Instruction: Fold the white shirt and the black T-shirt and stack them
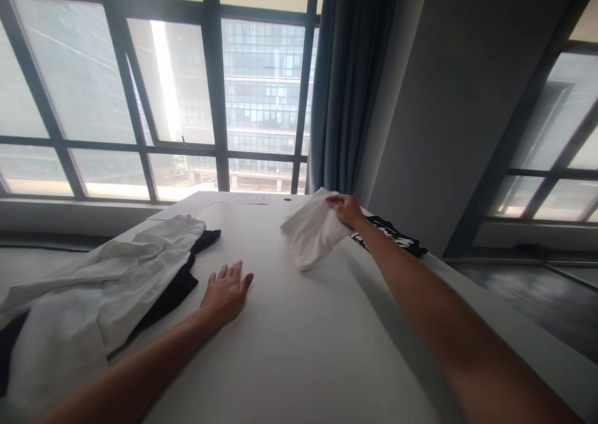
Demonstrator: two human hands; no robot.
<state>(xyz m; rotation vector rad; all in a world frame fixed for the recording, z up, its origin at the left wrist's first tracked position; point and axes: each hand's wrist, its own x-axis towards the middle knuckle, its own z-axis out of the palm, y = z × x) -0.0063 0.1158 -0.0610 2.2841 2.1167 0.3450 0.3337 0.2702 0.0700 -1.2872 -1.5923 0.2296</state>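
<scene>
- We hold a folded white cloth [312, 232] in our right hand [346, 210], fingers pinched on its upper edge, arm stretched out over the far right part of the white table [299, 349].
- The cloth hangs tilted, its lower corner at or just above the tabletop; we cannot tell which.
- Our left hand [227, 292] lies flat on the table, palm down, fingers spread, holding nothing.
- A heap of white garments [107, 281] over a black garment [180, 284] lies just left of that hand.
- A black printed garment [397, 237] lies behind the right forearm, at the table edge.
</scene>
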